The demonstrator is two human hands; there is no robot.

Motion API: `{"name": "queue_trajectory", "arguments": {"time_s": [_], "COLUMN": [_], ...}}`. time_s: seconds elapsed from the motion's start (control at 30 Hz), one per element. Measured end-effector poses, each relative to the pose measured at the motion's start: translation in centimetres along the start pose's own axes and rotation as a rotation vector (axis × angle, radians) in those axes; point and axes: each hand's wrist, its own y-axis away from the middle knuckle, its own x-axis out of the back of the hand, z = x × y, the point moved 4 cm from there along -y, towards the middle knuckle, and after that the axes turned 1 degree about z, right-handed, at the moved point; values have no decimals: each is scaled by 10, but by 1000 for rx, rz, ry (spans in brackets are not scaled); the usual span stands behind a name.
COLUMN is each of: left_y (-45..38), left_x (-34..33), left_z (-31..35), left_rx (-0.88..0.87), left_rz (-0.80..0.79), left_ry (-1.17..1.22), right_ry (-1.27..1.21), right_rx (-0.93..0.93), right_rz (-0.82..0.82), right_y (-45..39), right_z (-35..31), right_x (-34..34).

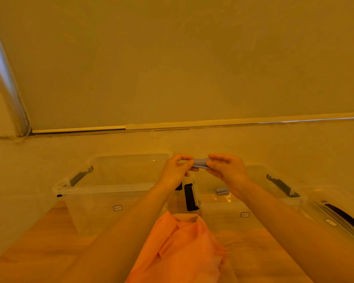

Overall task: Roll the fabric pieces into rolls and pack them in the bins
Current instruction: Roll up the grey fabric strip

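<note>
Clear glossy plastic bins stand on a smooth wood-grain table beside soft matt orange cloth.

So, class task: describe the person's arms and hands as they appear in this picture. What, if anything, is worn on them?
Both forearms are bare as far as the frame shows: no sleeves, gloves, watch or bracelets. No rings show on the left hand or the right hand. The fingernails look short and unpainted, though the orange light makes this hard to judge.

looks like a room in someone's home, not a workshop or lab. there's a wood-look table pushed up to a plain wall, a roller blind with a bead chain, and clear plastic storage bins with dark handles.
</note>
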Motion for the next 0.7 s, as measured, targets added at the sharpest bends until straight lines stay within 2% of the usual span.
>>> {"name": "queue_trajectory", "arguments": {"time_s": [0.1, 0.47, 0.7], "left_y": [-8, -69, -132], "left_x": [-15, -107, -170], "left_z": [-7, -54, -106], "left_rx": [4, 114, 173], "left_rz": [-19, -101, -97], "left_ry": [-8, -124, -196], "right_ry": [76, 187, 322], "right_rx": [-1, -110, -202], "right_rz": [100, 236, 277], "right_y": [-10, -76, -141], "right_z": [5, 45, 75], "right_x": [16, 89, 134]}}
